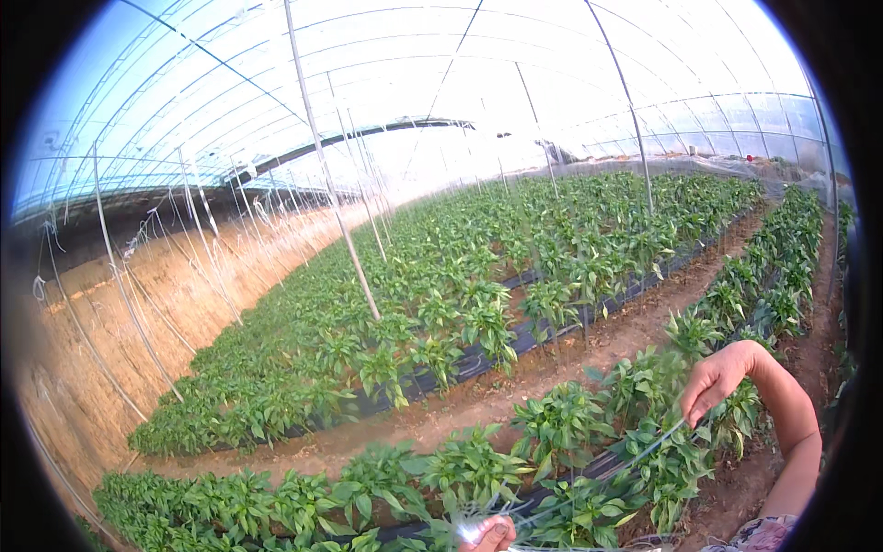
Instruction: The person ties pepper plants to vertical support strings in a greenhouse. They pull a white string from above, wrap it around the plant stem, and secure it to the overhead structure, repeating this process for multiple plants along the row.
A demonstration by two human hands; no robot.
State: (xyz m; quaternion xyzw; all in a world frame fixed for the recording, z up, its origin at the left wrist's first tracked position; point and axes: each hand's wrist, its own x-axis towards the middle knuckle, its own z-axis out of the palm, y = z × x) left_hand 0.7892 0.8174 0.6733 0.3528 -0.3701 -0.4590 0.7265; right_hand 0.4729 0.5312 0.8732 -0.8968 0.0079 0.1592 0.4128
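Note:
My right hand (717,381) is raised over a row of leafy pepper plants (562,422), its fingers pinched on a thin pale string (654,445). From those fingers the string slants down toward my left hand (491,534), which shows only partly at the bottom edge. A bright, tangled bundle of plastic strands (476,521) is held in the left hand, with glare over part of it. The line between the hands passes above the foliage. More pale strands lie along the bottom edge beside the left hand.
Black plastic mulch film (476,364) runs beneath the crop rows. A bare soil path (414,431) separates two beds. Metal posts (334,186) rise among the plants to the greenhouse roof. An earthen wall (103,324) with hanging cords stands at the left.

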